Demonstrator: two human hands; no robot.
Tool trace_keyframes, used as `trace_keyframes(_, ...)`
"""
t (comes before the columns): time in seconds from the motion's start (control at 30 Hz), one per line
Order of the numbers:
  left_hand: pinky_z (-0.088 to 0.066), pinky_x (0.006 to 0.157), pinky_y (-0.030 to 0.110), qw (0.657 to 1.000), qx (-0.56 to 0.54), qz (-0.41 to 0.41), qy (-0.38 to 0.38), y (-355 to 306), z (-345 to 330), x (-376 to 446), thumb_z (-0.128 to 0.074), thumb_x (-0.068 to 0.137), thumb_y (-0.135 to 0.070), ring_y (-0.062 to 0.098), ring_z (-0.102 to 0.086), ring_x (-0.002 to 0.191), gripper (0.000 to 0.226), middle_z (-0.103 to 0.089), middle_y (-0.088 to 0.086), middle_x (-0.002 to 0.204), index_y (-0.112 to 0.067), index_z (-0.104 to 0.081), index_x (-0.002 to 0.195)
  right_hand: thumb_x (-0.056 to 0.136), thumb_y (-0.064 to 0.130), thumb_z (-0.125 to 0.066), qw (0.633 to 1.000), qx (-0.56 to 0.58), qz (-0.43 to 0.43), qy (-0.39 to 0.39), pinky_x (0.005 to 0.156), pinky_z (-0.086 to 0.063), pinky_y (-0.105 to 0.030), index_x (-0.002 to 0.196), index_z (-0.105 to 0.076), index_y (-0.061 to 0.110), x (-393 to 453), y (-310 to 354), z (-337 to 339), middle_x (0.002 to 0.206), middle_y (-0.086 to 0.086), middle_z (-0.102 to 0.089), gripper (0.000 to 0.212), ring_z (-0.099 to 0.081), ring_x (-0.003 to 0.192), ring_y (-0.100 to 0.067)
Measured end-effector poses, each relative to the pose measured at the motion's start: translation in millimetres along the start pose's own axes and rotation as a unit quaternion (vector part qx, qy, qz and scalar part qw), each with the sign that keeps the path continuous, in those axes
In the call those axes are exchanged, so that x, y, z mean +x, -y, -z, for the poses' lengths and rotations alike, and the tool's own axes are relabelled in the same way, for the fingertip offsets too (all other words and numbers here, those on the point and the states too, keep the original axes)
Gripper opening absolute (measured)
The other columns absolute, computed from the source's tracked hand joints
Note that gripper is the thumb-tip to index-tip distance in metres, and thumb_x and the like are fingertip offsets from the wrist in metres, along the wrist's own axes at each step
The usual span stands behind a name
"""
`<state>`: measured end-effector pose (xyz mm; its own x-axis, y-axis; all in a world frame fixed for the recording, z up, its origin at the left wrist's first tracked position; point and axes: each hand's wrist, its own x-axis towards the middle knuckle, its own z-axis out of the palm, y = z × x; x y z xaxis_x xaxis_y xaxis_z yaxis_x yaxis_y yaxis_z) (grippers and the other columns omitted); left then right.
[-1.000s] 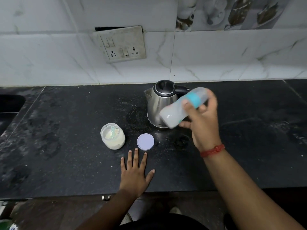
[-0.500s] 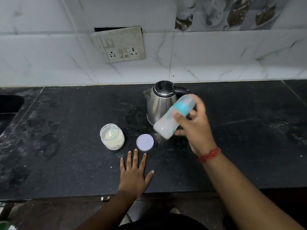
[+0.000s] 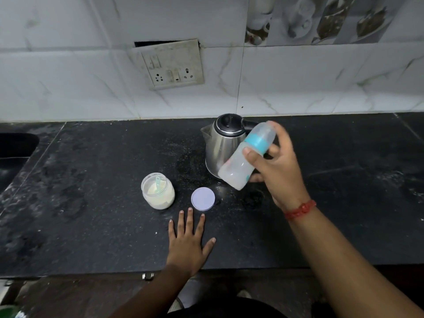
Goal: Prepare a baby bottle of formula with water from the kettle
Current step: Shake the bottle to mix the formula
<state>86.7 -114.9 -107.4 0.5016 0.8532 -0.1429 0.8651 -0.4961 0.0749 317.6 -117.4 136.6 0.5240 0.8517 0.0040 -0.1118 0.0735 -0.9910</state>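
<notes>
My right hand grips a capped baby bottle with a teal collar and cloudy white liquid inside. The bottle is tilted, base toward the lower left, held in the air in front of the steel kettle with its black lid. An open jar of white formula powder with a teal scoop in it stands on the black counter. Its pale purple lid lies flat beside it. My left hand rests flat on the counter with fingers spread, just below the lid and holding nothing.
A white tiled wall with a switch and socket plate rises behind the counter. A dark sink sits at the far left. The counter's front edge runs just below my left wrist. Powder specks dust the counter near the kettle.
My right hand has swung the tilted bottle down and left, then back up again, in front of the kettle. My left hand has stayed flat on the counter.
</notes>
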Motion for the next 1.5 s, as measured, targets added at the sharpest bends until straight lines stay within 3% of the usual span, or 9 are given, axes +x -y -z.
trace_keyframes(0.13,-0.015,0.118,0.064,1.0,-0.001,-0.002,0.0,-0.5,0.4,-0.3,-0.016,0.1,-0.073,0.043,-0.027,0.153,0.08,-0.03,0.019,0.165,-0.023,-0.038,0.158,0.095,0.019,-0.069,0.988,0.084,0.012,-0.125,0.064,-0.062,-0.04,0.141,-0.034,0.03,3.4,-1.7,3.8,0.123,-0.007,-0.063,0.059,-0.073,0.101,-0.019)
trace_keyframes(0.27,-0.016,0.117,0.064,1.0,-0.002,-0.002,0.002,0.2,1.0,-0.5,-0.016,0.1,-0.073,0.043,-0.028,0.152,0.079,-0.031,0.019,0.165,-0.023,-0.04,0.157,0.091,0.009,-0.073,1.0,-0.002,-0.016,-0.002,0.061,-0.062,-0.041,0.144,-0.038,0.033,-6.5,-12.1,-6.3,0.121,-0.005,-0.067,0.068,-0.074,0.098,-0.019)
trace_keyframes(0.4,-0.016,0.117,0.064,1.0,-0.004,-0.002,0.001,-0.9,1.0,-0.3,-0.015,0.1,-0.073,0.043,-0.027,0.153,0.08,-0.031,0.019,0.165,-0.022,-0.04,0.157,0.094,0.015,-0.069,0.989,0.096,-0.001,-0.111,0.064,-0.062,-0.04,0.145,-0.033,0.027,-2.4,-5.4,-6.6,0.123,-0.007,-0.064,0.063,-0.073,0.099,-0.015)
trace_keyframes(0.53,-0.017,0.117,0.065,1.0,-0.003,-0.003,0.004,1.0,0.8,-0.7,-0.016,0.1,-0.073,0.043,-0.029,0.152,0.079,-0.032,0.019,0.165,-0.022,-0.04,0.156,0.092,0.009,-0.071,1.0,0.013,-0.01,0.004,0.06,-0.06,-0.036,0.142,-0.04,0.028,-2.4,-1.6,-7.7,0.114,-0.001,-0.069,0.062,-0.074,0.099,-0.02)
trace_keyframes(0.67,-0.017,0.117,0.065,1.0,-0.005,-0.004,0.0,-0.5,0.5,-0.3,-0.016,0.1,-0.073,0.043,-0.029,0.152,0.08,-0.033,0.019,0.164,-0.022,-0.042,0.156,0.096,0.017,-0.068,0.99,0.086,0.008,-0.113,0.064,-0.062,-0.038,0.142,-0.033,0.026,4.7,1.8,-0.7,0.123,-0.007,-0.063,0.058,-0.073,0.101,-0.018)
trace_keyframes(0.8,-0.017,0.117,0.065,1.0,-0.003,-0.003,0.002,0.4,0.5,0.2,-0.016,0.1,-0.073,0.044,-0.029,0.152,0.079,-0.033,0.019,0.164,-0.022,-0.041,0.156,0.092,0.011,-0.072,1.0,-0.02,-0.013,0.02,0.061,-0.06,-0.036,0.143,-0.039,0.031,-4.1,-8.6,-2.8,0.121,-0.005,-0.067,0.064,-0.074,0.099,-0.019)
trace_keyframes(1.17,-0.015,0.118,0.065,1.0,-0.005,-0.003,0.002,-0.2,-0.1,0.3,-0.015,0.099,-0.073,0.043,-0.028,0.152,0.081,-0.03,0.019,0.165,-0.023,-0.039,0.157,0.096,0.022,-0.068,0.986,0.083,0.012,-0.142,0.064,-0.062,-0.037,0.139,-0.036,0.027,6.5,8.6,14.7,0.125,-0.008,-0.063,0.053,-0.07,0.108,-0.025)
trace_keyframes(1.3,-0.016,0.117,0.065,1.0,-0.005,-0.002,0.002,0.8,-0.4,0.1,-0.013,0.1,-0.073,0.043,-0.027,0.153,0.081,-0.03,0.019,0.166,-0.023,-0.038,0.157,0.093,0.017,-0.072,1.0,-0.018,-0.01,-0.019,0.058,-0.058,-0.033,0.139,-0.04,0.031,-1.5,-4.4,8.6,0.118,-0.007,-0.067,0.058,-0.074,0.097,-0.019)
trace_keyframes(1.5,-0.016,0.118,0.065,1.0,-0.005,-0.003,0.001,1.0,-0.2,-0.6,-0.014,0.099,-0.074,0.043,-0.025,0.153,0.08,-0.029,0.019,0.166,-0.024,-0.037,0.158,0.093,0.017,-0.071,0.999,0.008,-0.04,-0.028,0.062,-0.06,-0.036,0.135,-0.042,0.035,-10.9,-24.0,-1.9,0.121,-0.007,-0.064,0.054,-0.072,0.1,-0.019)
